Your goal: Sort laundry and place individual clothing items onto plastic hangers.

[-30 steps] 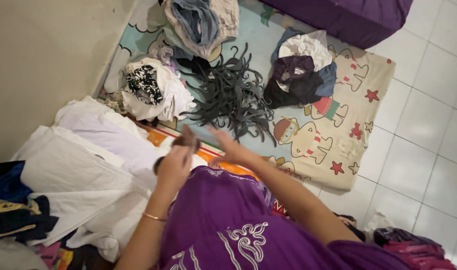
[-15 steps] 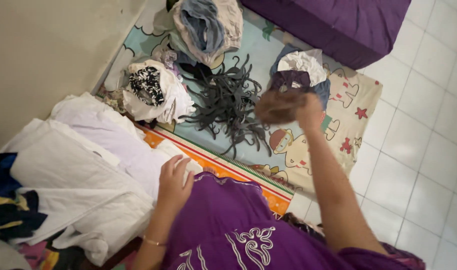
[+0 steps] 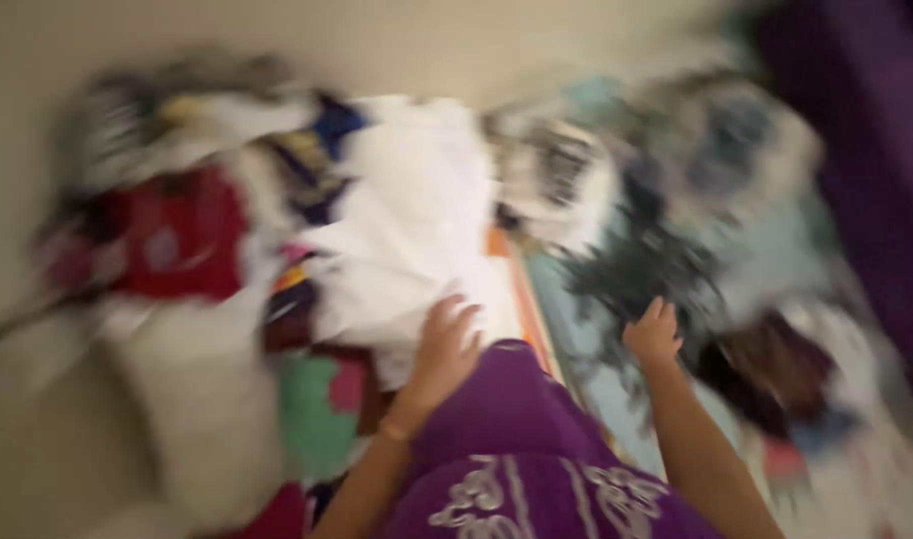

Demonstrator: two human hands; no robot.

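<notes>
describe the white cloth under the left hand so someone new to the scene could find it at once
Start at the heap of clothes on the floor along the pale wall. Near its middle lies the white cloth, a broad plain bundle, with the left hand resting open on its near edge. It is the largest plain white piece, with a red garment to one side and a black-and-white patterned bundle to the other.
</notes>
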